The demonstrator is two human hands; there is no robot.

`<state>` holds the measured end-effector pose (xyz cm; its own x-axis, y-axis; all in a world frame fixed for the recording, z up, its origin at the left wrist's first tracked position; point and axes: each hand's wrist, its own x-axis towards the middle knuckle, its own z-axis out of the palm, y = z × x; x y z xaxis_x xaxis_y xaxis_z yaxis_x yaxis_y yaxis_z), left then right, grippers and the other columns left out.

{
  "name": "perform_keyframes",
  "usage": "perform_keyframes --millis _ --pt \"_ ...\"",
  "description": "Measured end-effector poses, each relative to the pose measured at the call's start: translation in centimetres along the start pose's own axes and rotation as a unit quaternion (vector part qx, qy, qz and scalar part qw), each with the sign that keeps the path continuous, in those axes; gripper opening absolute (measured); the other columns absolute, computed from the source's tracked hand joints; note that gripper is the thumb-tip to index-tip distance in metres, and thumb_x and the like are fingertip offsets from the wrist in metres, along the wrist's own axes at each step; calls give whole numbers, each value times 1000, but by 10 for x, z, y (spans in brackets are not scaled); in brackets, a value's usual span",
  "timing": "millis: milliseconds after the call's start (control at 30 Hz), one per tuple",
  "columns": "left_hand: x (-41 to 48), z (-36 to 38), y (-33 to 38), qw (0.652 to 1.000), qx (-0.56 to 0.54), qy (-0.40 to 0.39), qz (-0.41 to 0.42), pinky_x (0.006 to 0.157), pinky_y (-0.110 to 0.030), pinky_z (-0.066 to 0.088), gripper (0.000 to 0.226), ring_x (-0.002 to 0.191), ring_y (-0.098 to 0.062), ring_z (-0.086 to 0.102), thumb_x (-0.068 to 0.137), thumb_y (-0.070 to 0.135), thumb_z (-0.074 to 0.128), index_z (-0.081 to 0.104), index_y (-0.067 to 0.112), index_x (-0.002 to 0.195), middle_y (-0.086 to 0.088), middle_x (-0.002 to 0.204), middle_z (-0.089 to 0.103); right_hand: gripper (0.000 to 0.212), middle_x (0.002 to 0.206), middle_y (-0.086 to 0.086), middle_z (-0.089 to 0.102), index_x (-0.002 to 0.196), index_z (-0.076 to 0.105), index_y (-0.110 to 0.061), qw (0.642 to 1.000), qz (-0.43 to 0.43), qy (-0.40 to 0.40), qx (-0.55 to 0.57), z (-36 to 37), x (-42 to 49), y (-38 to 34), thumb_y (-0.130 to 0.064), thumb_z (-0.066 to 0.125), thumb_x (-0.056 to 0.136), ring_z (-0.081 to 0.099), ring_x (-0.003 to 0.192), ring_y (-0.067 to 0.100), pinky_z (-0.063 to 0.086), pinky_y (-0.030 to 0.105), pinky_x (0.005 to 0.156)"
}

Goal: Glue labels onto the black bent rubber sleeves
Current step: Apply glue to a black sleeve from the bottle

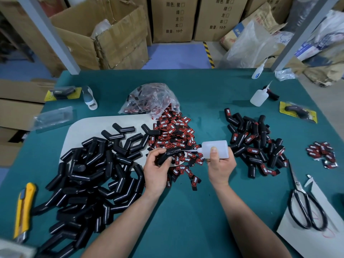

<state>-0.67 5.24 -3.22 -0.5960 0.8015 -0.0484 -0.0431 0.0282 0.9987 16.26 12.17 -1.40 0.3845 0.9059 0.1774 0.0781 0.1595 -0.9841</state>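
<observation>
1. The left hand (157, 168) is over the middle of the green bench (186, 211). Its grip is curled round one black bent sleeve (165, 156), held just above a heap of red-and-black labels (175, 135).
2. The right hand (220, 164) has its grip wrapped round a cloudy glue bottle (216, 148) tipped on its side. The thumb rests on the bottle's wall and the nozzle reaches to the sleeve's upper end.
3. Risk: too hard a squeeze would probably flood the sleeve. Glue could then run onto the left fingers (150, 155) or drip onto the labels below and stick them together.
4. Risk: the sleeve looks smooth and curved, so a label pressed onto wet glue may slide or sit crooked.
5. Risk: the bare sleeves (89, 174) on the left and the labelled sleeves (256, 146) on the right both crowd the label heap, so a dropped piece could land in the wrong pile.
6. Hard to see: at the nearest left corner, some sleeves and a pale blurred shape are cut off by the frame.
7. Hard to see: the nozzle tip blurs into a shiny patch on the sleeve. Whether it touches, and whether that shine is glue or glare, cannot be told.
8. Farther back, the contents of a crumpled clear bag (150, 98) are only partly readable.
</observation>
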Motion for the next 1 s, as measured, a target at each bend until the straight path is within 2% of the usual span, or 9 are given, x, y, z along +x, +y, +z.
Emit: perform_keyframes --millis 100,200,300,467,567,633,767,900,1000 --pt "0 1 2 1000 -8 2 4 93 -12 48 54 112 -9 66 85 -5 76 71 46 98 15 112 71 25 65 -6 52 72 54 -24 1000 4 3 -2 -1 1 1 -46 64 77 49 61 12 42 32 56" --pt "0 1 2 1000 -9 1 6 93 -13 49 54 112 -9 66 86 -6 76 71 46 98 12 113 70 23 61 -15 57 72 54 -26 1000 5 -6 -1 0 0 0 -46 64 77 51 58 -2 44 22 54" --pt "0 0 1 1000 -10 1 0 95 -16 50 52 112 -10 66 86 -5 76 71 46 99 12 113 70 21 62 -18 59 73 54 -26 1000 0 -8 4 0 0 -2 -44 64 78 52 57 -4 42 15 53" --pt "-1 -1 1 1000 -1 -3 -5 104 -29 50 47 117 -13 65 87 -1 77 70 44 102 12 115 70 21 66 -8 55 74 56 -27 1000 3 4 3 -2 2 -2 -46 64 77 52 59 5 45 27 52" --pt "0 -1 1 1000 -1 -2 -8 105 -32 49 48 117 -15 65 87 -2 77 70 43 101 10 115 71 22 65 -13 54 73 55 -26 1000 2 3 5 -1 1 -2 -46 64 78 50 57 -1 43 19 53" --pt "-1 0 3 1000 -1 -2 -6 103 -27 50 49 116 -13 65 86 -3 77 70 43 100 11 114 70 21 61 -13 56 73 55 -27 1000 0 -2 6 0 0 -2 -46 64 78 51 58 -2 42 17 54" --pt "-3 1 6 1000 -1 -6 2 90 -13 52 56 110 -5 66 85 -7 76 71 47 97 17 112 69 22 61 -14 58 73 55 -27 1000 5 -13 3 0 -3 -1 -45 65 78 52 59 6 44 28 52" --pt "-3 1 7 1000 21 -5 14 97 -15 49 59 110 -3 65 85 -7 77 70 51 96 20 111 68 22 62 -16 59 73 55 -28 1000 1 -12 -8 0 -3 -1 -47 64 78 52 57 3 44 29 51" --pt "-3 2 9 1000 8 -7 13 90 -11 51 60 107 1 65 84 -9 76 71 50 95 22 109 68 22 63 -11 56 73 56 -28 1000 10 -12 -9 1 -5 0 -47 66 77 54 61 18 49 44 53"
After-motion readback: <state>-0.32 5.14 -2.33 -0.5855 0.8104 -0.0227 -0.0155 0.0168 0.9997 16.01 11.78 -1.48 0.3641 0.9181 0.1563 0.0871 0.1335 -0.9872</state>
